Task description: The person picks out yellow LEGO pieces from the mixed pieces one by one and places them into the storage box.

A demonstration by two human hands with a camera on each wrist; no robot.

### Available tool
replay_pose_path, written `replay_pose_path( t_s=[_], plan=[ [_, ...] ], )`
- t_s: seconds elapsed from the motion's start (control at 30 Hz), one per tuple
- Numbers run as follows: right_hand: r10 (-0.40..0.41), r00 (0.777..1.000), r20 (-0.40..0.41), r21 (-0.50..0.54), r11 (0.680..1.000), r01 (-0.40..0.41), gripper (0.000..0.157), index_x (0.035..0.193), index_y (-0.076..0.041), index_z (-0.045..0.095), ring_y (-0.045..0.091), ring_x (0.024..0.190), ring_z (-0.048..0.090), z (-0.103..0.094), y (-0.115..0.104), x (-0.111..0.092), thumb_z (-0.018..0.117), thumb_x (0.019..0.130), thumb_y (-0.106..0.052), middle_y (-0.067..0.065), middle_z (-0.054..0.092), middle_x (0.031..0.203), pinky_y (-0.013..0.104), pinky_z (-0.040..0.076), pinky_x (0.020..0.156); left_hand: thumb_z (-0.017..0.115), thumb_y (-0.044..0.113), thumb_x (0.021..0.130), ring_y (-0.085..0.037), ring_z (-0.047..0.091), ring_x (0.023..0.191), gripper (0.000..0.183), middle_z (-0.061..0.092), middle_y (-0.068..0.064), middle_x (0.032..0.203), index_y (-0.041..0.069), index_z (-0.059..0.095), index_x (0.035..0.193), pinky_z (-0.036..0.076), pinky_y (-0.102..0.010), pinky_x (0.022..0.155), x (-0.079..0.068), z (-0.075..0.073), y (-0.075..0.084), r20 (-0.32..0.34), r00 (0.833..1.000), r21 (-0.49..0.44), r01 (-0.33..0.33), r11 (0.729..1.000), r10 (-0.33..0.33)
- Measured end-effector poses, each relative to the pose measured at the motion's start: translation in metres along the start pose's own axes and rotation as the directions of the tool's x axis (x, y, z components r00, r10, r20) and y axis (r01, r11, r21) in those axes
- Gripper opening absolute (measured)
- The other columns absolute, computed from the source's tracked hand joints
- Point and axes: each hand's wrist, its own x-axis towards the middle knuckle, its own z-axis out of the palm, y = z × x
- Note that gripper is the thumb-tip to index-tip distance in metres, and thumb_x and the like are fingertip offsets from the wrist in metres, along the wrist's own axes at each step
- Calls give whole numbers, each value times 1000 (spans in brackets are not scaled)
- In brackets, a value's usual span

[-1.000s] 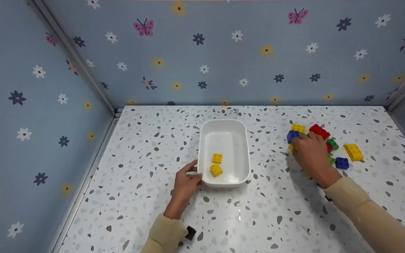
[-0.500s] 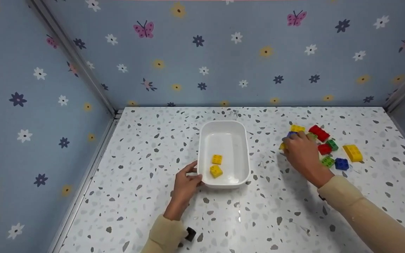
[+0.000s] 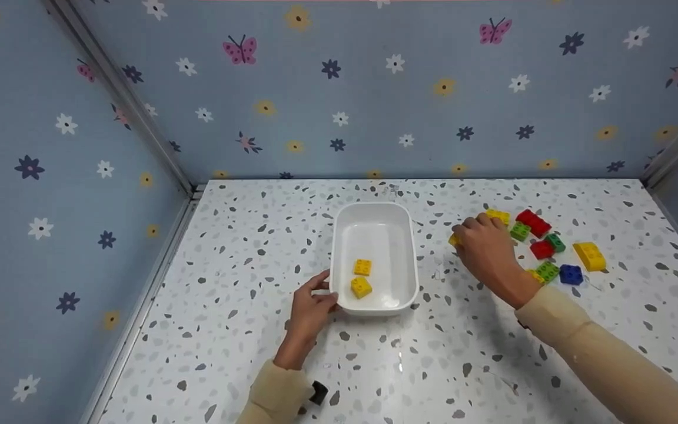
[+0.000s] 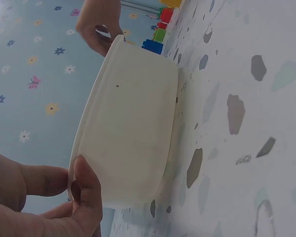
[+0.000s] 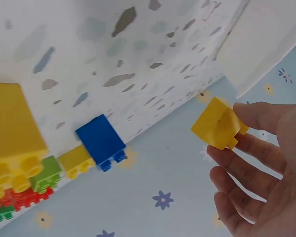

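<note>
My left hand (image 3: 309, 309) grips the rim of a white plastic tub (image 3: 405, 253) at its near left corner, thumb and fingers on either side of the wall in the left wrist view. Inside the tub lie two yellow toy bricks, a square one (image 3: 362, 267) and an angled one (image 3: 361, 287). Right of the tub, my right hand (image 3: 489, 250) pinches another yellow toy brick (image 5: 217, 126) between thumb and fingers. That brick is raised over the table in the right wrist view and mostly hidden by the hand in the head view.
Loose bricks lie on the speckled table (image 3: 245, 247) at the right: red (image 3: 533, 222), green (image 3: 548, 271), blue (image 3: 571, 274) and a curved yellow one (image 3: 591, 257). Another blue brick (image 5: 101, 138) shows in the right wrist view. A flowered wall (image 3: 362, 118) stands behind.
My right hand has moved left from the brick pile toward the tub, carrying the yellow brick and uncovering red and green bricks. My left hand stays on the tub.
</note>
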Motion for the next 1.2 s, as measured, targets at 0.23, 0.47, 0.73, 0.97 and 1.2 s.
replay_pose_path(
  t_s=[0.23, 0.47, 0.73, 0.97, 1.2],
  plan=[
    [-8, 1000, 25, -23, 1000, 8, 21, 111, 1, 78, 41, 101, 63, -4, -13, 11, 80, 93, -8, 20, 74, 104, 53, 54, 93, 60, -4, 102, -23, 68, 97, 54, 57, -19, 128, 1, 52, 154, 63, -29, 84, 2, 1, 1, -5, 1000, 6, -3, 1000, 3],
    [-24, 999, 46, -22, 999, 25, 23, 116, -1, 78, 39, 103, 63, -8, -28, 20, 78, 95, -11, 19, 74, 109, 52, 54, 95, 60, -4, 102, -25, 68, 98, 54, 57, -19, 128, 2, 52, 154, 63, -29, 84, 3, 2, 2, 0, 1000, 1, -3, 1000, 3],
    [-70, 997, 25, -52, 996, 71, 20, 113, -2, 79, 37, 100, 65, -8, -45, 30, 78, 94, -9, 18, 76, 107, 51, 57, 92, 60, -4, 101, -31, 70, 104, 55, 56, -21, 128, 0, 51, 154, 64, -30, 85, 2, 2, 2, -1, 1000, -16, -2, 1000, 2],
    [-92, 995, 41, -66, 993, 95, 21, 115, -4, 79, 36, 101, 66, -6, -57, 37, 78, 95, -10, 17, 76, 109, 49, 58, 93, 60, -4, 101, -30, 70, 102, 55, 57, -20, 127, 1, 51, 155, 64, -30, 86, 2, 1, 1, 3, 1000, -10, -7, 1000, 7],
    [-102, 992, 69, -94, 990, 109, 23, 116, -5, 79, 34, 101, 65, -6, -71, 48, 79, 94, -12, 15, 75, 108, 47, 58, 93, 60, -3, 101, -30, 69, 102, 54, 57, -21, 127, 1, 51, 155, 64, -30, 86, 0, 0, -1, 6, 1000, -18, -15, 1000, 15]
  ],
)
